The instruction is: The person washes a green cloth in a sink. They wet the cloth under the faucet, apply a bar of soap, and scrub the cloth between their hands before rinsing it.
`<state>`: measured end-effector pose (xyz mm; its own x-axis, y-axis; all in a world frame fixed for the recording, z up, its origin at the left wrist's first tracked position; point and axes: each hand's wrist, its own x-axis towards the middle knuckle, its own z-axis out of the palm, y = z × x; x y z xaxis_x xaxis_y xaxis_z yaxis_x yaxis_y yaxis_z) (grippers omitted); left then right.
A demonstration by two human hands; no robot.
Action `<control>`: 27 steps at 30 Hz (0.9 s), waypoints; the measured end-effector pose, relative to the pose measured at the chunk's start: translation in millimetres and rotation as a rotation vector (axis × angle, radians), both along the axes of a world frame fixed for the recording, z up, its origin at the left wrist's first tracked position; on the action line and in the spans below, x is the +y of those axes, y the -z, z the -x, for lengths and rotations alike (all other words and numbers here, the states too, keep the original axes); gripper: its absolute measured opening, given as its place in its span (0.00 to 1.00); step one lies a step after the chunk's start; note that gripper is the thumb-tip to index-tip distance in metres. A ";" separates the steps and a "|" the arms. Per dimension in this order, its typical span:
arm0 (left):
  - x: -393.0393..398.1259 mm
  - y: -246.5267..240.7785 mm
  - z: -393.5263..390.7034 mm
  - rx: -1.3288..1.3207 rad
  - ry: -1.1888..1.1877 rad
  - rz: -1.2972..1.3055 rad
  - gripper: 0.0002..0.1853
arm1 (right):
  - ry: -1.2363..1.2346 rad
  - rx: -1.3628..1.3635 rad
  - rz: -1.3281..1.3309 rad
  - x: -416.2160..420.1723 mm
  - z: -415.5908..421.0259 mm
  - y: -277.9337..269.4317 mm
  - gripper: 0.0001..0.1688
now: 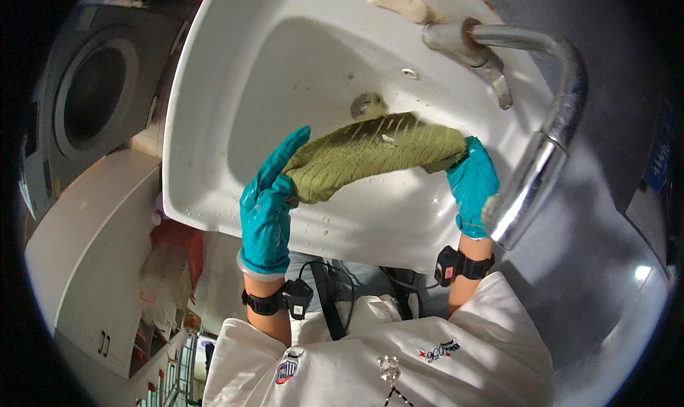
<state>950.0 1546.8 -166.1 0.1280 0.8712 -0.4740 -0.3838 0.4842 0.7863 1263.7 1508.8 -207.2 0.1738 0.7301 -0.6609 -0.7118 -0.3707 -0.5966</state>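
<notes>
A damp green cloth (pixel 368 156) is stretched between my two hands over a white ceramic sink (pixel 251 81). My left hand (pixel 267 209), in a teal rubber glove, grips the cloth's left end, with one finger extended along it. Also gloved, my right hand (pixel 473 188) holds the other end, its fingertips partly hidden by the cloth. Just behind the cloth lies the drain (pixel 366 106). Close beside my right hand hangs the spout of a chrome faucet (pixel 526 193); no water is seen flowing from it.
A bar of soap (pixel 395 2) rests on the sink's back ledge, near the faucet handle (pixel 494 81). A front-loading washing machine (pixel 93 92) stands at the far left, above a white cabinet (pixel 107 257). The sink's front rim runs close to my body.
</notes>
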 end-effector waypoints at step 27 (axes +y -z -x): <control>-3.2 -25.8 -99.6 0.029 0.334 -0.071 0.12 | -0.378 -1.200 -0.292 98.9 -49.2 -7.6 0.19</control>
<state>1049.6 1543.5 -140.3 0.3988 0.8145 -0.4215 -0.1903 0.5231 0.8308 1312.9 1607.7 -199.5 0.2970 0.9538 -0.0446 0.4426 -0.1789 -0.8787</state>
